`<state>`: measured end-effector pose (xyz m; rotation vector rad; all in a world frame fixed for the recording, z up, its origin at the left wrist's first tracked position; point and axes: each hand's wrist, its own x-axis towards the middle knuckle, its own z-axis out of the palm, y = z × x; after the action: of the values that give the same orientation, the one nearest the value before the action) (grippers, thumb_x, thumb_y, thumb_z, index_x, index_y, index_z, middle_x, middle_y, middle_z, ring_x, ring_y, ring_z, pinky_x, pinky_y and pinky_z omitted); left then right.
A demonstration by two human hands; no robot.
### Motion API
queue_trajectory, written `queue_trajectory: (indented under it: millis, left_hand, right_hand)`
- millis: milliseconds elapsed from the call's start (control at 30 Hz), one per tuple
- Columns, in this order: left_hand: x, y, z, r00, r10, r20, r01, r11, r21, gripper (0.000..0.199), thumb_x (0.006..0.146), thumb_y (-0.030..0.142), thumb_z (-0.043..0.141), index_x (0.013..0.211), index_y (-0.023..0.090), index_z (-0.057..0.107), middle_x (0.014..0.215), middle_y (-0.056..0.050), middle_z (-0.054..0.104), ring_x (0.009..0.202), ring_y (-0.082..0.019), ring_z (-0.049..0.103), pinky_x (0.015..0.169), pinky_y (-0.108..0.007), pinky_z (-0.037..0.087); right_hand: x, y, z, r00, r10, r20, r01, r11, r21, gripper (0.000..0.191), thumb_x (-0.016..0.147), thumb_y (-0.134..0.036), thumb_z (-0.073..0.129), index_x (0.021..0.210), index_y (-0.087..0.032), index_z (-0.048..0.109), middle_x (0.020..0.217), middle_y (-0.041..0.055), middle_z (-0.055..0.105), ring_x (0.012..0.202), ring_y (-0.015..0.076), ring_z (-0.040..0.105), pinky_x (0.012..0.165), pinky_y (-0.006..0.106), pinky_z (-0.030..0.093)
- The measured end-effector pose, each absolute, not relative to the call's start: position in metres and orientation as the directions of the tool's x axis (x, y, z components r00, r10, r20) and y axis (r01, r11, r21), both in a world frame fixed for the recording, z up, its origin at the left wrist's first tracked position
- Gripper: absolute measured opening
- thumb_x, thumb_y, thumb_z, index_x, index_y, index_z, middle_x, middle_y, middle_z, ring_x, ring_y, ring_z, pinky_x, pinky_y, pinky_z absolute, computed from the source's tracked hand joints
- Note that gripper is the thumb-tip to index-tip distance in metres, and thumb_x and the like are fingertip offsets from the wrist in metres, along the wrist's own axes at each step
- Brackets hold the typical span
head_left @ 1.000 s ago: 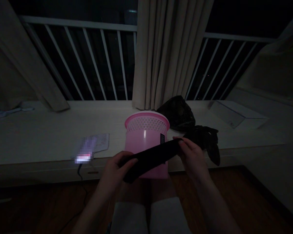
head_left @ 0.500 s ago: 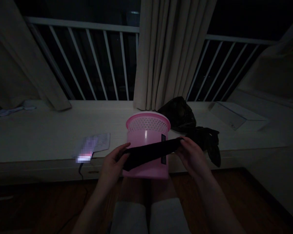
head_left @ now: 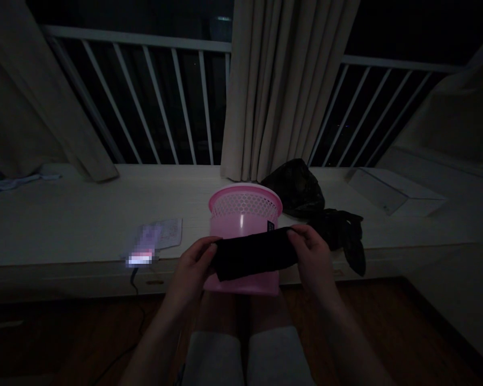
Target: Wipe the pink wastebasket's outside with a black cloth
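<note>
A flat black piece, folded plastic or cloth (head_left: 255, 254), is stretched between my two hands. My left hand (head_left: 195, 265) pinches its left end between thumb and fingers. Its right end is gripped by my right hand (head_left: 312, 257), thumb on the near face. Behind the black piece stands a pink basket (head_left: 241, 221) with a latticed upper band and a dark label, partly covered by the piece. The basket's lower part is above my knees, against the ledge's front edge.
Crumpled black bags (head_left: 298, 187) lie on the white ledge (head_left: 80, 214), right of the basket; one hangs over the edge. A white box (head_left: 394, 190) sits farther right. Papers (head_left: 171, 232) and a blurred, lit device (head_left: 143, 252) with a cable are at left.
The black piece has turned to show a broader face and hangs more level. My right hand has moved slightly left, and my left hand slightly right, so they are closer together.
</note>
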<state>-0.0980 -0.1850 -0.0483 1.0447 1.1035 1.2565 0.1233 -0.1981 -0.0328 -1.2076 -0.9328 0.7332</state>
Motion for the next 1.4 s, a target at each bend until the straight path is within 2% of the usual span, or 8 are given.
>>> queue_trajectory:
  millis: [167, 300, 600, 733, 833, 1000, 1167, 1400]
  left_hand:
    - [-0.088, -0.189, -0.048, 0.001, 0.999, -0.050, -0.277, 0.048, 0.960, 0.041, 0.062, 0.041, 0.080, 0.095, 0.018, 0.070, 0.085, -0.003, 0.067, 0.072, -0.013, 0.058, 0.060, -0.021, 0.044]
    - [-0.077, -0.192, -0.052, 0.018, 1.000, 0.007, -0.222, -0.003, 0.975, 0.032, 0.067, 0.039, 0.077, 0.090, 0.017, 0.069, 0.079, -0.002, 0.068, 0.072, -0.014, 0.060, 0.061, -0.022, 0.045]
    - [-0.076, -0.196, -0.046, 0.150, 0.985, 0.084, -0.161, -0.060, 0.985, 0.031, 0.063, 0.027, 0.074, 0.092, 0.020, 0.066, 0.092, -0.004, 0.072, 0.090, -0.021, 0.067, 0.081, -0.033, 0.053]
    - [-0.083, -0.201, -0.041, 0.167, 0.975, 0.147, -0.109, -0.130, 0.986, 0.027, 0.066, 0.018, 0.068, 0.093, 0.020, 0.066, 0.092, -0.003, 0.071, 0.090, -0.020, 0.066, 0.082, -0.033, 0.053]
    - [-0.083, -0.208, -0.034, 0.236, 0.949, 0.208, -0.070, -0.197, 0.978, 0.026, 0.069, 0.014, 0.061, 0.094, 0.020, 0.066, 0.095, -0.004, 0.071, 0.092, -0.020, 0.066, 0.083, -0.034, 0.052]
    - [-0.069, -0.209, -0.033, 0.158, 0.923, 0.350, 0.052, -0.362, 0.931, 0.021, 0.075, 0.016, 0.056, 0.093, 0.020, 0.066, 0.092, -0.005, 0.069, 0.088, -0.019, 0.064, 0.080, -0.032, 0.050]
    - [-0.064, -0.206, -0.041, -0.096, 0.918, 0.386, 0.233, -0.356, 0.905, 0.026, 0.068, 0.021, 0.065, 0.094, 0.021, 0.064, 0.096, -0.004, 0.066, 0.084, -0.018, 0.058, 0.075, -0.031, 0.046]
    - [-0.069, -0.210, -0.043, 0.060, 0.966, 0.253, 0.090, -0.258, 0.962, 0.013, 0.062, 0.017, 0.062, 0.074, 0.021, 0.063, 0.071, 0.001, 0.062, 0.070, -0.015, 0.055, 0.065, -0.026, 0.043]
  right_hand:
    - [0.112, -0.204, -0.033, 0.464, 0.777, 0.426, 0.379, 0.261, -0.888, 0.012, 0.075, -0.033, 0.062, 0.076, -0.021, 0.063, 0.053, -0.0051, 0.049, 0.049, 0.0112, 0.044, 0.047, 0.024, 0.034]
    - [0.088, -0.215, -0.039, 0.264, 0.846, 0.463, 0.428, 0.327, -0.843, 0.007, 0.079, -0.029, 0.062, 0.080, -0.022, 0.062, 0.053, -0.0058, 0.052, 0.047, 0.0103, 0.048, 0.047, 0.023, 0.037]
    - [0.079, -0.226, -0.033, -0.175, 0.946, 0.273, 0.195, 0.305, -0.932, 0.019, 0.085, -0.026, 0.054, 0.102, -0.021, 0.060, 0.076, 0.0002, 0.069, 0.062, 0.0111, 0.063, 0.054, 0.021, 0.049]
    - [0.100, -0.227, -0.023, -0.011, 0.965, 0.262, 0.093, 0.262, -0.960, 0.015, 0.084, -0.029, 0.056, 0.096, -0.021, 0.060, 0.062, -0.0026, 0.063, 0.049, 0.0099, 0.057, 0.045, 0.020, 0.046]
    - [0.113, -0.223, -0.021, 0.125, 0.934, 0.334, 0.127, 0.319, -0.939, 0.019, 0.079, -0.026, 0.064, 0.097, -0.022, 0.064, 0.083, 0.0024, 0.069, 0.072, 0.0143, 0.064, 0.060, 0.025, 0.053]
    - [0.101, -0.220, -0.037, -0.237, 0.947, 0.218, -0.056, 0.211, -0.976, 0.044, 0.077, -0.022, 0.065, 0.120, -0.027, 0.059, 0.105, 0.0044, 0.068, 0.090, 0.0178, 0.065, 0.079, 0.034, 0.054]
    - [0.083, -0.220, -0.044, -0.153, 0.966, 0.207, -0.174, 0.180, -0.968, 0.027, 0.072, -0.019, 0.070, 0.097, -0.025, 0.061, 0.109, 0.0035, 0.067, 0.095, 0.0175, 0.065, 0.081, 0.032, 0.052]
    - [0.088, -0.221, -0.036, -0.227, 0.951, 0.210, -0.244, 0.154, -0.958, 0.030, 0.068, -0.015, 0.073, 0.083, -0.024, 0.048, 0.103, 0.0007, 0.066, 0.093, 0.0171, 0.065, 0.084, 0.033, 0.049]
